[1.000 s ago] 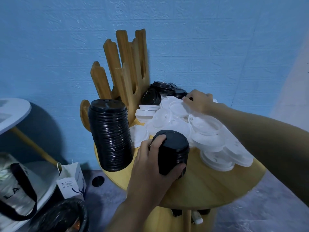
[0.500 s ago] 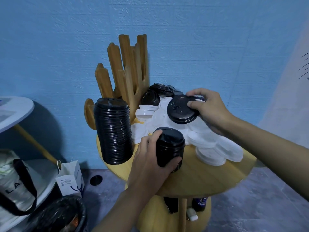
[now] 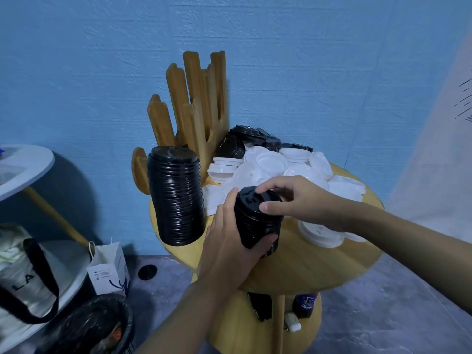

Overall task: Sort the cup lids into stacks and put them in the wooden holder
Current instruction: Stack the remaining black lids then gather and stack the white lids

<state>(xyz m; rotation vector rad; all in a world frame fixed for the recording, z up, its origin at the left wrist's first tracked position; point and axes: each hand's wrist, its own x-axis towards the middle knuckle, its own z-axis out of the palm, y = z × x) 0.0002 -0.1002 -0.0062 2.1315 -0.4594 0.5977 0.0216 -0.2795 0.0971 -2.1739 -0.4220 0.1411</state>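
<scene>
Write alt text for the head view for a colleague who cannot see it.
A left hand grips a short stack of black lids on a round wooden table while the right hand holds the top lid on it. A taller black stack stands by the wooden holder, with loose white lids piled behind.

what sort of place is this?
Likely a café or drinks-shop back corner, though it could be a staged room: stacked black lids and loose white lids on a small round wooden table, a wooden holder by a blue wall, a bin on the floor.
</scene>
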